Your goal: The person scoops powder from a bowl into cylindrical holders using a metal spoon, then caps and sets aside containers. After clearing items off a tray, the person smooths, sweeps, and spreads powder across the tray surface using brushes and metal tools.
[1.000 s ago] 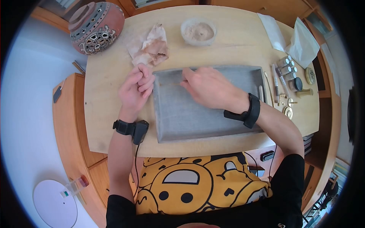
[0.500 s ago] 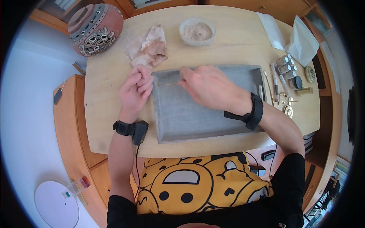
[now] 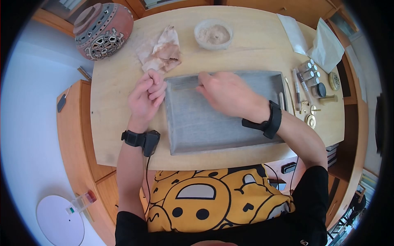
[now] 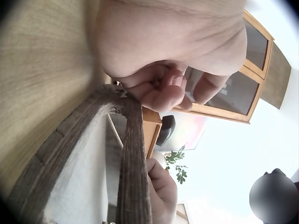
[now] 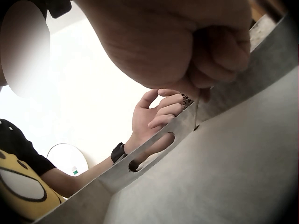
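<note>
A shallow grey tray (image 3: pixel 221 119) with a handle slot in its end wall lies in front of the person. My right hand (image 3: pixel 232 94) is over its far left part and pinches a thin yellowish stick (image 3: pixel 184 89). In the right wrist view the dark tip of the stick (image 5: pixel 196 114) is down at the tray floor near the slotted wall. My left hand (image 3: pixel 147 94) sits just outside the tray's left wall, its fingers loosely curled around nothing. Close by those fingers in the left wrist view is the rim corner of the tray (image 4: pixel 133 154).
A stained cloth (image 3: pixel 164 53) and a bowl of pale powder (image 3: pixel 214 35) stand beyond the tray. To its right are small jars (image 3: pixel 308 74), pens (image 3: pixel 297 88), brass pieces (image 3: pixel 311 120) and a white bag (image 3: pixel 326 45). A patterned pot (image 3: pixel 102 33) occupies the far left corner.
My right hand has shifted slightly to the right with the stick, whose tip moved a little right along the left end of the tray. The left hand stays put.
</note>
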`<action>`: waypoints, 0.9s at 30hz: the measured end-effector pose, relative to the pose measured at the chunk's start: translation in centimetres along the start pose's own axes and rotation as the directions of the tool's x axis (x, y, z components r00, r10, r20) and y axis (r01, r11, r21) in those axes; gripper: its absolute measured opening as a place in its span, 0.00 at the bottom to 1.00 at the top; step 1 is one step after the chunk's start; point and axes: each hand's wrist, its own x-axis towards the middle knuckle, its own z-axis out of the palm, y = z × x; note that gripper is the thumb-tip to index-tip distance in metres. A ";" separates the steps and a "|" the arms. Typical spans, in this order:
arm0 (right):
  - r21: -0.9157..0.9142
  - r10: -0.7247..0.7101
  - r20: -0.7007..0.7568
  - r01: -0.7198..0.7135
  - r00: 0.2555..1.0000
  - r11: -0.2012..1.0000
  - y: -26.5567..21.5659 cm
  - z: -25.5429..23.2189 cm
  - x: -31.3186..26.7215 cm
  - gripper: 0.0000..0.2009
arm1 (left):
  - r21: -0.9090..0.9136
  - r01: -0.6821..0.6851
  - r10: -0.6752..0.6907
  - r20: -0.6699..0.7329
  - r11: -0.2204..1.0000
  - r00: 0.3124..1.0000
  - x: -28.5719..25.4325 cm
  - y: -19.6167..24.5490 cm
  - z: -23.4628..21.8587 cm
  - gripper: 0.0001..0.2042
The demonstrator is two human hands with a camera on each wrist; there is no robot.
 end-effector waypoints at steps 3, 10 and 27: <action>0.000 -0.040 -0.020 0.040 0.999 0.999 -0.1 0.3 0.4 0.10 | 0.017 0.005 -0.004 -0.016 1.000 1.000 -0.1 0.0 0.2 0.09; -0.013 -0.079 -0.051 0.079 0.996 0.997 -0.1 0.4 0.3 0.10 | 0.012 0.003 -0.003 -0.017 1.000 1.000 -0.1 0.0 0.2 0.09; -0.051 -0.057 0.010 0.057 0.998 0.997 -0.1 -0.1 0.2 0.11 | 0.003 -0.007 0.007 -0.001 1.000 1.000 0.0 0.0 0.0 0.09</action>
